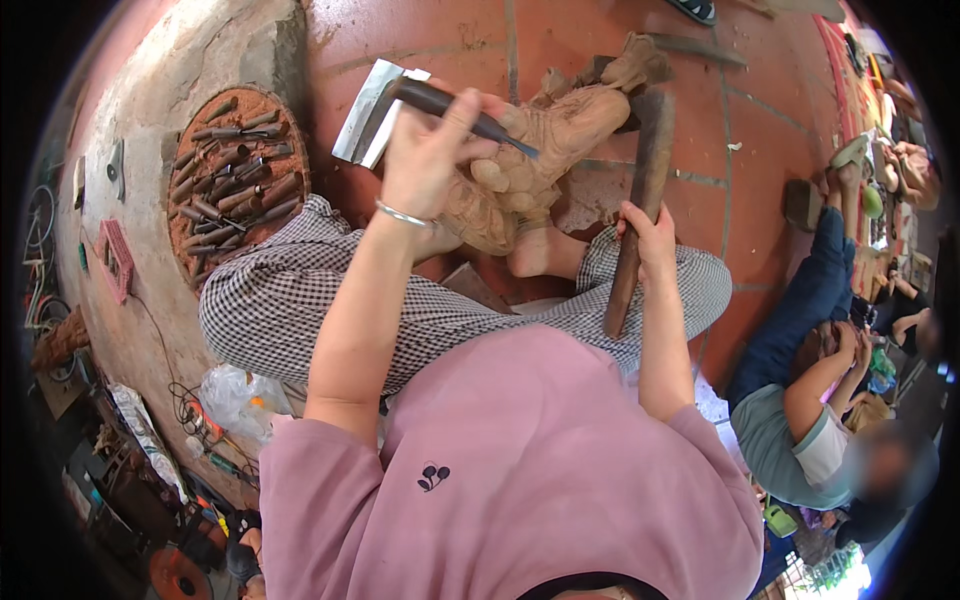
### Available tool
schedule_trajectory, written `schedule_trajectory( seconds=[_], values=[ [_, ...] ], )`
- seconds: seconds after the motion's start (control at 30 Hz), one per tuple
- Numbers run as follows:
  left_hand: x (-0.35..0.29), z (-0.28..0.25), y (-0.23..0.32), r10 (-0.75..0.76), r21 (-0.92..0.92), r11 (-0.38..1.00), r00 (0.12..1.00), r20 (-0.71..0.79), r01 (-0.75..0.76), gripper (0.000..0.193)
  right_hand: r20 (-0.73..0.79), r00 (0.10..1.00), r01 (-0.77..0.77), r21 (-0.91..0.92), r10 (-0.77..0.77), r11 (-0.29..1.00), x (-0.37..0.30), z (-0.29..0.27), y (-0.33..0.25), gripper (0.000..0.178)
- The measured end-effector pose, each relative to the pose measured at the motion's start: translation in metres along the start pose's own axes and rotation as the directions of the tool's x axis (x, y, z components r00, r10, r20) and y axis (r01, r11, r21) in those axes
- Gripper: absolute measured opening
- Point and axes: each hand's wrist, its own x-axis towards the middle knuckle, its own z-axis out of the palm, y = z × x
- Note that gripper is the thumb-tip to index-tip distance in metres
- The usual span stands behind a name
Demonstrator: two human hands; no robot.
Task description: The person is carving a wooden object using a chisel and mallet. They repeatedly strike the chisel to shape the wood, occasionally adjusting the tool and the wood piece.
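Note:
My left hand point(425, 160), a metal bangle on its wrist, is closed around the dark handle of a carving chisel point(508, 140). The chisel slants down to the right, its blade tip over a pale brown wood carving point(560, 130). Whether the tip touches the wood I cannot tell. The carving has rounded, knobbly shapes and lies on the floor against my bare foot point(540, 250). Off to the right, my right hand point(652, 240) grips a long wooden mallet point(652, 150) around its lower part. Its thick end points away from me, beside the carving.
On the left, a round tray point(303, 165) of reddish shavings holds several chisels point(240, 185). A white sheet point(362, 110) with a dark strip lies beyond my left hand. Red tiles point(690, 200) cover the floor. Another person point(790, 420) sits at the right; a clear plastic bag point(240, 400) lies left.

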Motion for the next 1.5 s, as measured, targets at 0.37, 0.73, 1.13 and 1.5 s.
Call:
schedule_trajectory(
  seconds=[0.37,0.73,1.13,1.5],
  values=[
    [-0.002,-0.002,-0.011,0.245,0.051,0.968,0.969,0.004,-0.245,0.019,0.045,0.937,0.339,0.112,-0.345,0.934,-0.026,0.03,-0.058,0.045],
    [-0.033,0.092,-0.057,0.485,0.447,0.444,0.628,0.609,-0.777,0.036,0.075,0.736,0.621,-0.47,-0.673,0.627,-0.066,-0.027,-0.072,0.029],
    [-0.007,0.081,-0.073,0.652,0.453,0.456,0.634,0.416,-0.766,0.049,0.051,0.811,0.5,-0.578,-0.583,0.645,-0.065,-0.033,-0.08,0.028],
    [-0.007,0.075,-0.073,0.713,0.274,0.54,0.606,0.353,-0.796,0.048,0.145,0.809,0.521,-0.627,-0.57,0.579,-0.062,-0.013,-0.091,0.024]
  ],
)
